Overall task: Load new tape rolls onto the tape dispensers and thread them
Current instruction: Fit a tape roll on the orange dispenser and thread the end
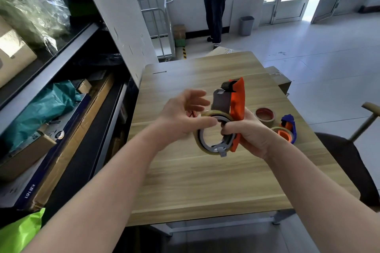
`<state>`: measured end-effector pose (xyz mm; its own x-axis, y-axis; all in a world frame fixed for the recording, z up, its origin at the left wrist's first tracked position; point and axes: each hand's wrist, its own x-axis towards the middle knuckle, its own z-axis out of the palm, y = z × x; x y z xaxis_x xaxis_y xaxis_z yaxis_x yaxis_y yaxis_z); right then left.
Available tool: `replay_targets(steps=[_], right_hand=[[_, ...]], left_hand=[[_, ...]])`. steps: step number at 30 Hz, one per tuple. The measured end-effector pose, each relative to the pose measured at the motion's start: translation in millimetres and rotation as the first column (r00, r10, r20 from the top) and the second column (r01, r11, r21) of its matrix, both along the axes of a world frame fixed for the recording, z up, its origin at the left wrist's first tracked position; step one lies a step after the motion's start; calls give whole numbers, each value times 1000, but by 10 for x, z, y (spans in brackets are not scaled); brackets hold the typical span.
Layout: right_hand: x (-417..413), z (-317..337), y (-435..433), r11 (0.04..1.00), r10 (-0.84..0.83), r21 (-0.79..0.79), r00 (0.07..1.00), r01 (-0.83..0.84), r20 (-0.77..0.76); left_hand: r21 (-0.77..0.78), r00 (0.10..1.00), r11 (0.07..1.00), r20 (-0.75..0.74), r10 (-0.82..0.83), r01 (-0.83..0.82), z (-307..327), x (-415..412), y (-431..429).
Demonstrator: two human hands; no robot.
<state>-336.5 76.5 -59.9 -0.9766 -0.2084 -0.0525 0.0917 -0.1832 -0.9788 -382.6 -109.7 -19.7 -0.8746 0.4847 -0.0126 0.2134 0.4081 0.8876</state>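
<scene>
head view
orange dispenser: held up in the air over the bench, roller end pointing away from the person, grey plate beside the orange guard.
right hand: fingers curled tight round the lower part of the orange dispenser, carrying its weight.
left hand: fingers spread and loose, gripping nothing; only the thumb lies against the rim of the clear tape roll.
clear tape roll: sits around the grey hub of the orange dispenser, between the two hands; whether it is pushed fully home cannot be told.
tape end: not visible; no strip shows over the roller, so threading looks not yet begun.
blue dispenser: lies on the bench to the right of the hands, and seems to have a roll on it already.
brown roll: flat on the bench, just beside the blue dispenser.
risk, seating: with only a thumb steadying it, the roll could slide off the hub if the dispenser tips.
risk, direction: a roll mounted the wrong way round would feed sticky side up and jam at the roller.
risk, free end: clear tape hides its edge; picking at it may tear a sliver or fold it onto itself.
risk, blade: fingers pass near the cutter while threading.
</scene>
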Motion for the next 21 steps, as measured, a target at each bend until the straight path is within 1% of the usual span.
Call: replay_targets(steps=[1,2,5,7,10,13,15,17,20,21], right_hand=[[-1,-11,16,1000,-27,-1,999,27,19],[-4,-37,42,999,-42,-8,999,42,31],[19,-49,87,1000,-12,-23,1000,12,23],[25,-39,87,1000,17,-9,1000,-17,0],[19,-18,50,998,61,-7,998,-61,-29],[30,-9,21,995,102,-12,994,-102,-49],[42,-15,24,993,113,-33,993,-114,-37],[61,-10,9,991,128,-45,992,-129,-14],[86,22,-54,988,150,43,989,-149,-8],[94,27,-69,988,148,50,989,-148,-4]], left_hand=[[47,999,999,37,-12,11,23,-27,-64],[62,998,998,48,-32,29,50,-40,-122],[34,997,997,38,-69,67,111,-32,-199],[44,997,997,15,-72,71,108,-27,-191],[118,997,991,-50,-61,66,75,-18,-156],[109,990,993,-136,-34,49,42,4,-128],[98,980,995,-197,-4,24,28,24,-120],[119,965,993,-262,28,4,15,43,-106],[154,920,988,-381,91,-34,11,106,-30],[176,914,983,-390,114,-48,8,118,-10]])
